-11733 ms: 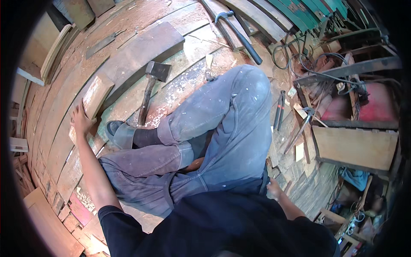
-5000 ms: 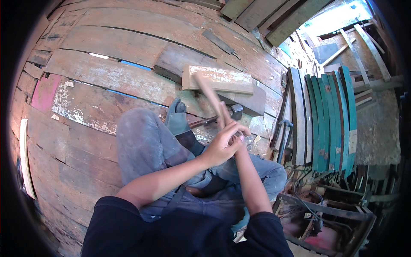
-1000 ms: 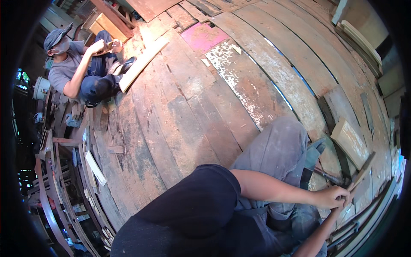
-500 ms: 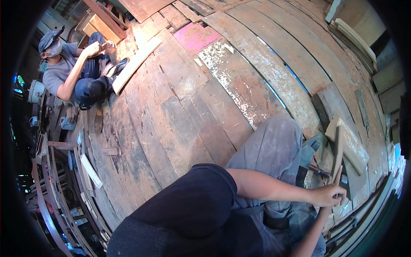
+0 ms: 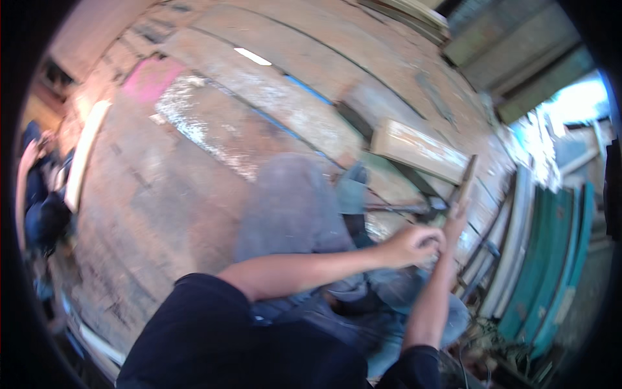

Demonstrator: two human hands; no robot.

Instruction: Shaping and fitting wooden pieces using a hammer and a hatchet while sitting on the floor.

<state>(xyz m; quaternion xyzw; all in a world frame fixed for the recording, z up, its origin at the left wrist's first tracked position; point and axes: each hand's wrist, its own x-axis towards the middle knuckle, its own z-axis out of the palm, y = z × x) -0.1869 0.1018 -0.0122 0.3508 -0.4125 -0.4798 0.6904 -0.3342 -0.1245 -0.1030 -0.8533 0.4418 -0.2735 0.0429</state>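
Note:
The picture is blurred by motion. I sit on a worn plank floor (image 5: 214, 123) with my knee in grey trousers (image 5: 291, 201) bent in front of me. My left hand (image 5: 414, 245) is curled around the lower end of a slim wooden stick (image 5: 468, 178). My right hand (image 5: 453, 217) lies against the same stick a little higher, fingers stretched along it. The stick points up and away, its tip beside a pale wooden block (image 5: 421, 149) lying on the floor. A thin dark metal tool (image 5: 402, 207) lies just left of my hands.
Another person (image 5: 39, 194) sits at the far left edge beside a long pale board (image 5: 84, 155). Teal-painted boards (image 5: 551, 259) and pale slats lean along the right side. A pink painted patch (image 5: 152, 78) marks the floor at the upper left.
My head has turned, so the other person slid from the upper left to the left edge. The stick stays upright by the block, and my right hand has come up against it.

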